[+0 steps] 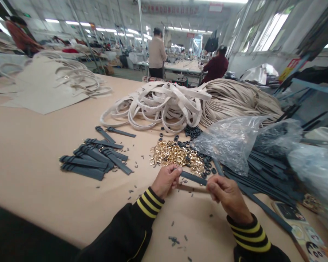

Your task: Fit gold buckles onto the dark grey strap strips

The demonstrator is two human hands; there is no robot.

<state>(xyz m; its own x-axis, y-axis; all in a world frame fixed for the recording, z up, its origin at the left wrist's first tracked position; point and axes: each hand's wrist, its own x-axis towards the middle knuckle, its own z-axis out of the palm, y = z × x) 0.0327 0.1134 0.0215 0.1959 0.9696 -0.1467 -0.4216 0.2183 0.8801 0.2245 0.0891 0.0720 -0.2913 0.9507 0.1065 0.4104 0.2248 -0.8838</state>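
Observation:
A dark blue-grey strap [194, 177] is stretched between my two hands, just above the table. My left hand [166, 180] pinches its left end, and my right hand [226, 194] grips it farther right. Behind the strap lies a heap of gold buckles [177, 154], with small dark loops [193, 131] scattered around and behind it. To the left sits a pile of short dark straps [94, 158] fitted with loops; gold metal shows at some ends. Long dark strips [268, 173] lie to the right, partly under plastic.
Coiled off-white straps [158, 105] and a bundle of beige strips [240, 96] fill the table's back. A clear plastic bag [229, 140] covers the right side. Pale panels with handles [49, 85] lie back left. Small dark scraps dot the table [120, 218]. Several people stand or sit beyond.

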